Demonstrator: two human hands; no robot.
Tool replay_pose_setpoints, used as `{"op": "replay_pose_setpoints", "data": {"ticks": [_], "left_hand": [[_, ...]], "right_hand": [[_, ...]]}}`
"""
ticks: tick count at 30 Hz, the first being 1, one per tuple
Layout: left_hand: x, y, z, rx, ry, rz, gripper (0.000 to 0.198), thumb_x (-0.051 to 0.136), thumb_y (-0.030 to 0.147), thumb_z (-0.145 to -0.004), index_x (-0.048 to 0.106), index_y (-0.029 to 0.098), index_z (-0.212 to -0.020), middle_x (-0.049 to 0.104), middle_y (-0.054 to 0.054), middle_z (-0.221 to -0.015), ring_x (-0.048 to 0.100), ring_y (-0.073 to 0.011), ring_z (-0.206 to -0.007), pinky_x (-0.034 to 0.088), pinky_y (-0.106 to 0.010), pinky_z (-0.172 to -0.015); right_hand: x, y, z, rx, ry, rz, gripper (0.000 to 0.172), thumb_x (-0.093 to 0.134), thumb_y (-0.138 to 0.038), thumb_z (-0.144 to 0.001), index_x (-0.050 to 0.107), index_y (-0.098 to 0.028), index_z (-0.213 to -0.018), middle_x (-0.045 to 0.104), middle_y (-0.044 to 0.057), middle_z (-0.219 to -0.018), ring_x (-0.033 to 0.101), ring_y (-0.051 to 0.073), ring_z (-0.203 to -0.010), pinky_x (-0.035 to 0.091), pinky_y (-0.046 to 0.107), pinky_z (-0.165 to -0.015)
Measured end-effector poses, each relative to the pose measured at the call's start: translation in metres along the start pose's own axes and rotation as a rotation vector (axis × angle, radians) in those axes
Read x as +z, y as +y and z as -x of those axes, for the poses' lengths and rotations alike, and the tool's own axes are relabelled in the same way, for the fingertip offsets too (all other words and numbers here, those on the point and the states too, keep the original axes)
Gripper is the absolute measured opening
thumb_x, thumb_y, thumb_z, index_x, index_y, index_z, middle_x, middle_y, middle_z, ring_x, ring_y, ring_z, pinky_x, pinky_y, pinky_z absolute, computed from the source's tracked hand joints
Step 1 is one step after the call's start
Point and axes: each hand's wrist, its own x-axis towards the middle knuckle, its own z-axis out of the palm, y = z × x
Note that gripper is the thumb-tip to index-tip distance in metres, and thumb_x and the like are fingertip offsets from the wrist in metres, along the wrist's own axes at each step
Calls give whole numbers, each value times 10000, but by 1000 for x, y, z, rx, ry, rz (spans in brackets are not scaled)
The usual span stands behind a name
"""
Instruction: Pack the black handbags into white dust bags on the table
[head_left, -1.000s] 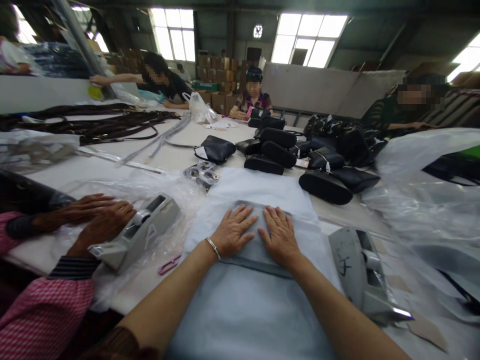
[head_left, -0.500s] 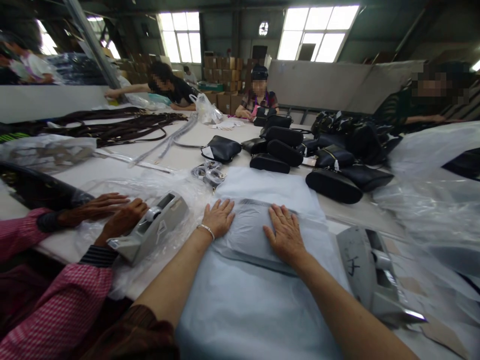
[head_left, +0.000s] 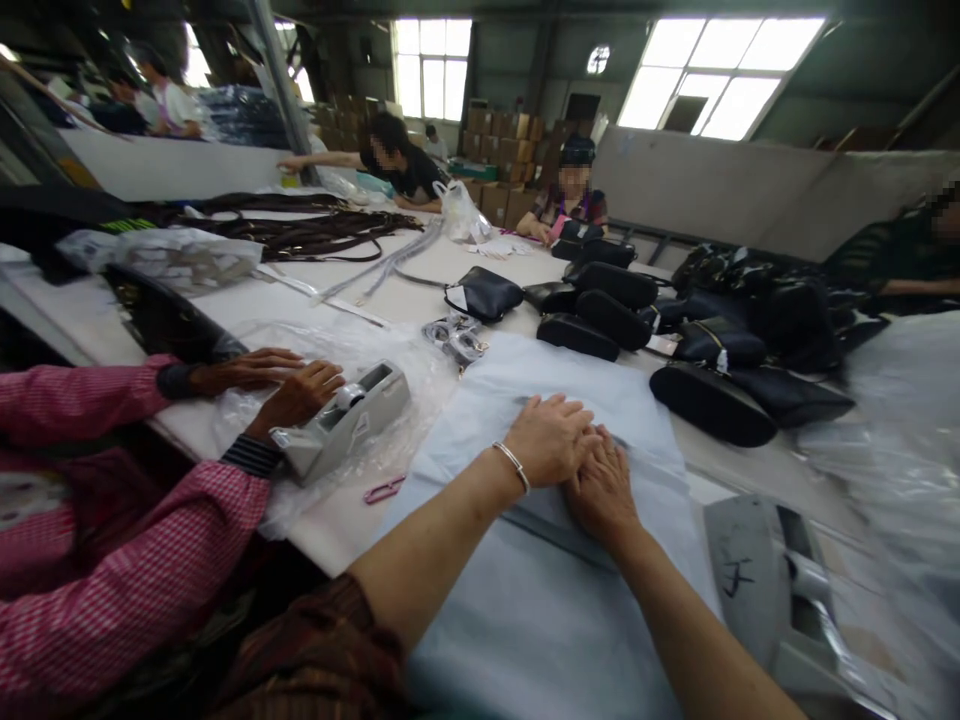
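Flat plastic packet: lying on pale plastic sheeting right in front of the person, partly hidden beneath both palms, its darker lower edge showing; from here I'm not making out what it is holding.

Left hand: resting palm-down on the packet, fingers extended close together and reaching across until they are meeting the right hand's, seemingly overlapping them; a silver bangle is circling the wrist.

Right hand: lying flat too, fingers straight and close together, pointing away from the body; how firmly either palm is pressing I can't tell.

Tape dispensers: one grey dispenser is standing to the left of the sheeting, another, marked dispenser to the right, just beside it.

Neighbour: somebody in a pink checked sleeve is holding both hands near the left dispenser, one at its tape roll; small pink snips are lying between that dispenser and the sheeting.

Bench: beyond the sheeting, the white bench is carrying plastic-wrapped coiled straps, a tagged black pouch, a heap of black bags and, farther left, dark brown straps.

Far side: a person is sitting behind the bags, cardboard boxes stacking up behind.
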Motion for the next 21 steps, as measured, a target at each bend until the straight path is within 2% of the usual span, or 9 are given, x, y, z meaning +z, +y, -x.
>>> {"op": "replay_pose_setpoints", "data": {"ticks": [3, 6, 9, 13, 16, 18, 21], "left_hand": [[37, -5, 6, -17, -54, 70, 431, 394, 377, -1044, 561, 214, -1407, 593, -71, -1467, 460, -249, -1423, 351, -490, -1174], [57, -23, 13, -19, -73, 120, 477, 332, 320, -1052, 496, 219, -1488, 491, -49, -1564, 333, -231, -1511, 267, -474, -1232], [60, -31, 14, -5, -92, 117, 508, 305, 324, -1050, 460, 230, -1524, 422, -22, -1609, 272, -232, -1539, 238, -467, -1251], [59, -30, 12, 4, -139, 65, 525, 324, 342, -1041, 447, 229, -1539, 360, -17, -1639, 236, -265, -1551, 212, -507, -1259], [60, -29, 11, 4, -168, 42, 549, 355, 402, -1036, 432, 218, -1549, 339, -31, -1650, 212, -295, -1557, 188, -538, -1260], [59, -28, 11, 7, -177, 38, 583, 362, 460, -1034, 415, 207, -1557, 325, -46, -1657, 197, -308, -1559, 169, -545, -1260], [59, -28, 10, 19, -184, 37, 663, 385, 543, -1017, 371, 187, -1577, 291, -74, -1672, 170, -332, -1560, 125, -559, -1257]], "right_hand": [[0, -2, 0, -5, 15, -19, 596, 336, -395, -1032, 355, -186, -1589, 348, 91, -1647, 234, 312, -1545, 248, 538, -1214], [0, -4, 0, -16, 46, -56, 609, 363, -386, -1025, 333, -190, -1600, 332, 94, -1652, 238, 310, -1545, 224, 536, -1225], [3, -1, 1, -19, 64, -99, 630, 402, -390, -1008, 336, -182, -1599, 300, 105, -1665, 209, 313, -1554, 208, 532, -1234], [9, 13, 2, 6, 80, -135, 652, 398, -404, -1007, 296, -185, -1613, 265, 117, -1678, 171, 313, -1563, 203, 543, -1234], [8, 27, 1, 46, 85, -138, 663, 389, -431, -1009, 286, -182, -1614, 295, 126, -1665, 167, 319, -1558, 206, 541, -1231], [4, 34, -2, 54, 91, -136, 698, 411, -481, -999, 317, -135, -1598, 342, 159, -1631, 209, 326, -1535, 211, 509, -1232], [0, 39, -10, 56, 111, -138, 692, 439, -512, -994, 408, -94, -1545, 445, 190, -1538, 346, 319, -1448, 229, 457, -1213]]}}
